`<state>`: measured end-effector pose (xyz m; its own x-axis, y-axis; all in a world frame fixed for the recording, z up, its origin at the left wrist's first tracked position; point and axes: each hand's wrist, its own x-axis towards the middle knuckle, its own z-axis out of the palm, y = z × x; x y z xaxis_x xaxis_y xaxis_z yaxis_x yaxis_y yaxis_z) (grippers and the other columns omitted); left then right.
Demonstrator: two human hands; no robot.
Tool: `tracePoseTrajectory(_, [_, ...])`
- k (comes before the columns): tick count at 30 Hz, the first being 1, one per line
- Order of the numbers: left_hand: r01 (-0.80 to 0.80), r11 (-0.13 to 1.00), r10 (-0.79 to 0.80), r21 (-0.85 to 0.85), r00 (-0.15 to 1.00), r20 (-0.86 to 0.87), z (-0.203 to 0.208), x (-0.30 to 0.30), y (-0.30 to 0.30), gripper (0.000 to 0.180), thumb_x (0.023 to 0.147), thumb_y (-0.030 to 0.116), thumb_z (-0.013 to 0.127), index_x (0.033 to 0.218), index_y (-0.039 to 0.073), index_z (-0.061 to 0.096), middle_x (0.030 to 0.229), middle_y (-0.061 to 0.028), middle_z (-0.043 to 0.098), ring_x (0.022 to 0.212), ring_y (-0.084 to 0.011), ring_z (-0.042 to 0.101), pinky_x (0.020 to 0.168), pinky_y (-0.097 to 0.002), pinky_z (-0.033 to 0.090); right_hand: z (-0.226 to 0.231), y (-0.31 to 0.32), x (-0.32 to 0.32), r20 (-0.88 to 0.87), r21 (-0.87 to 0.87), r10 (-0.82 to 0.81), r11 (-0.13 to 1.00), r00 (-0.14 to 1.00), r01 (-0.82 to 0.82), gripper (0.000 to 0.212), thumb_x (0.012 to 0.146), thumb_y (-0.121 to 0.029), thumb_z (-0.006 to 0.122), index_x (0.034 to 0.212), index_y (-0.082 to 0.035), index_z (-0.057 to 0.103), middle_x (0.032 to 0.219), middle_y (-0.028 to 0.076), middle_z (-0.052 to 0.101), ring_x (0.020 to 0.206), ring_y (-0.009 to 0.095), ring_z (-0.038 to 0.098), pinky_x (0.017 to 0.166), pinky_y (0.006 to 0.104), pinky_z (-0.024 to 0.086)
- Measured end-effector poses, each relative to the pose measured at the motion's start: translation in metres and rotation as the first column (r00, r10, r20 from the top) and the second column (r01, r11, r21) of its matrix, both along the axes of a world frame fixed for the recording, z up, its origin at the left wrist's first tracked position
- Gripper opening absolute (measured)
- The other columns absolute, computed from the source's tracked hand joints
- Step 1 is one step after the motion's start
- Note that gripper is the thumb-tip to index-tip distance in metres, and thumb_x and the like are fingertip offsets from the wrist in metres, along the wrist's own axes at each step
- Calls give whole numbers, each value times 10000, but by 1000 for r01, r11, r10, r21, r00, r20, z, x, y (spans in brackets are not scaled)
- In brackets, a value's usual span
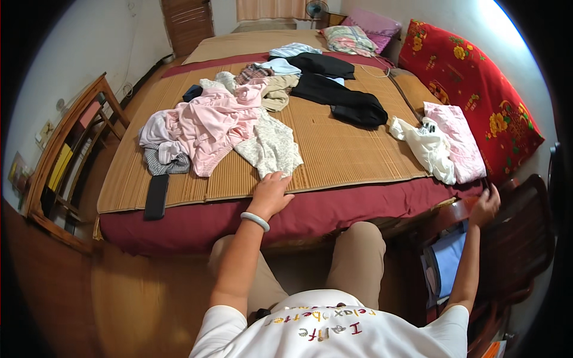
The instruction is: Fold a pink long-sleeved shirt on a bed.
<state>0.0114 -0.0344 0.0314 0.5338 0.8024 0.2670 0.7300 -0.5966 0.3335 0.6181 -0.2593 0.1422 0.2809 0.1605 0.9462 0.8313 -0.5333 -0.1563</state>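
Touching the patterned white garment (274, 146) just ahead, the half-curled left hand (272, 196), grip unclear, could drag the adjoining pink garment (215, 122) if it pulled, while the right hand (486, 207), partly curled near folded pink cloth (462, 140), shows no clear hold

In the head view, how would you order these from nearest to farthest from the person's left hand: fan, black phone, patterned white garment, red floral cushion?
1. Patterned white garment, at the left hand's fingertips.
2. Black phone, to its left.
3. Red floral cushion, to the right.
4. Fan, beyond the bed.
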Motion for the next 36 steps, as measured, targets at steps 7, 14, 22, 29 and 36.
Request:
tracePoseTrajectory(7, [-20,999,18,25,996,85,5,17,13,466,784,255,771,1199,78,656,1135,-117,611,1107,-322,576,939,-416,498,-68,200,-109,-676,3,673,410,301,-912,180,938,-106,631,1088,-18,682,946,56,701,867,144,646,787,290,498])
tracePoseTrajectory(14, [-205,977,199,64,975,95,-4,18,39,200,793,215,755,924,82,685,935,-111,656,940,-325,641,812,-439,529,-116,338,-346,-989,79,137,181,-55,-980,279,936,-255,655,1071,-14,699,851,72,691,723,148,647,661,287,537])
tracePoseTrajectory(22, [5,988,77,-152,846,528,9,33,40,184,827,137,730,837,27,583,777,-91,615,714,-248,607,643,-375,476,-113,424,-428,-964,-237,30,349,264,-907,412,900,-325,669,1047,58,705,926,237,720,853,311,727,679,450,554])
tracePoseTrajectory(29, [153,968,15,-197,753,658,24,47,43,198,854,152,728,837,38,567,753,-64,589,674,-177,559,628,-328,460,-131,469,-354,-927,328,334,503,-170,-800,134,924,-180,624,920,-54,668,703,49,600,533,171,533,455,338,445])
tracePoseTrajectory(36, [246,944,-88,-219,829,552,11,51,29,219,849,201,739,869,34,600,801,-104,646,752,-253,632,692,-373,493,-44,462,-346,-857,437,475,463,-201,-771,238,956,-262,626,985,-30,674,823,53,633,779,183,567,709,389,475])
